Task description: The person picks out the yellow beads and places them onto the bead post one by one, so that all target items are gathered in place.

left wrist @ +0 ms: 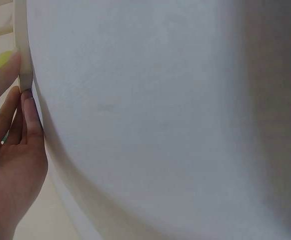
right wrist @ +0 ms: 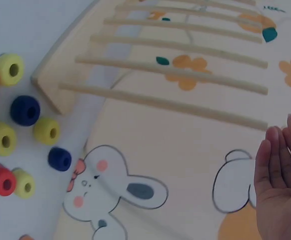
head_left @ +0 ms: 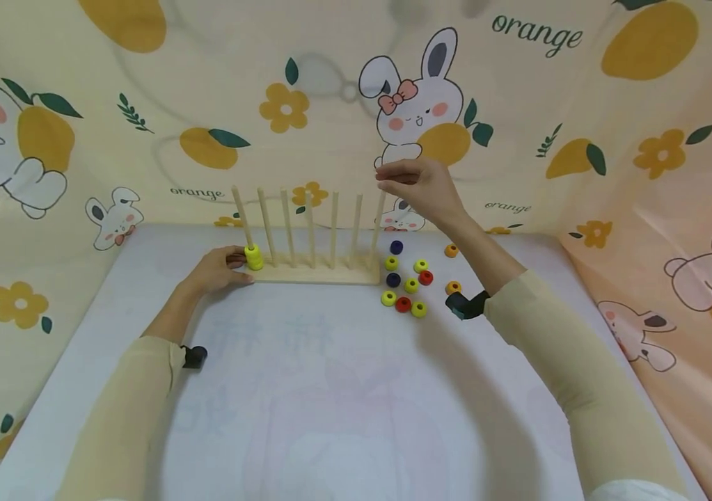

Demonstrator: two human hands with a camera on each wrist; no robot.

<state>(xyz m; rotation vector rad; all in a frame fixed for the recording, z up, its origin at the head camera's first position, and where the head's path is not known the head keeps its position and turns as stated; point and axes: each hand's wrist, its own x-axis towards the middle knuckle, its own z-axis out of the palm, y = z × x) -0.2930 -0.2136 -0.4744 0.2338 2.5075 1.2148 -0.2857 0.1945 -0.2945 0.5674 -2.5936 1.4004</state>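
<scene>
A wooden peg rack (head_left: 324, 271) stands on the table with several upright pegs in a row on its base. Yellow beads (head_left: 254, 257) are stacked at the bottom of its leftmost peg. My left hand (head_left: 214, 270) holds the left end of the base, its thumb along the front and the other fingers around the end, beside the yellow beads. High at the other end, my right hand (head_left: 427, 188) has its fingertips right at the top of the rightmost peg (right wrist: 170, 106). The right wrist view shows its fingers (right wrist: 280, 165) nearly straight, with no bead visible in them.
Loose beads lie right of the rack: yellow ones (head_left: 418, 309), red ones (head_left: 402, 304), dark blue ones (head_left: 393, 280) and orange ones (head_left: 453, 287). Behind the table hangs a patterned cloth (head_left: 330, 42) with rabbits and oranges. White covering (head_left: 305, 390) spreads over the tabletop.
</scene>
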